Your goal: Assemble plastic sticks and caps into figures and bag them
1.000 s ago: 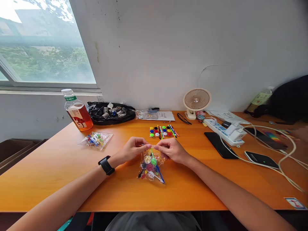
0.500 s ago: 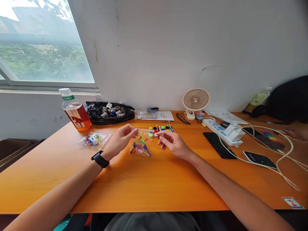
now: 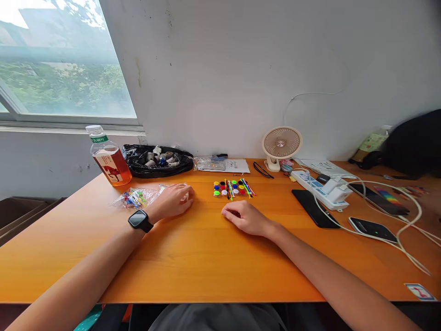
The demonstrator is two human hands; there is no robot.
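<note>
My left hand [image 3: 174, 201], with a dark watch at the wrist, lies palm down over a clear plastic bag [image 3: 185, 198]. Its fingers are together on the bag, and most of the bag is hidden beneath. Just left of it, another clear bag [image 3: 132, 197] of small coloured pieces lies on the table. My right hand [image 3: 246, 218] rests curled on the wood, thumb against forefinger, with nothing visible in it. Beyond it sit small round caps [image 3: 235, 186] in red, yellow, blue, green, black and white, in columns with thin coloured sticks [image 3: 229, 189] between them.
At the left stand a tea bottle [image 3: 109, 161] and a black bag [image 3: 158, 162] of grey fittings. A small fan [image 3: 281, 145] and glasses [image 3: 262, 170] are at the back. To the right lie a power strip [image 3: 320, 191], a black phone [image 3: 315, 209], a white device [image 3: 372, 230] and cables.
My left hand has lowered the bag of coloured pieces leftward to the table beside the other bag. My right hand has drawn back from the caps and come down on the wood.
</note>
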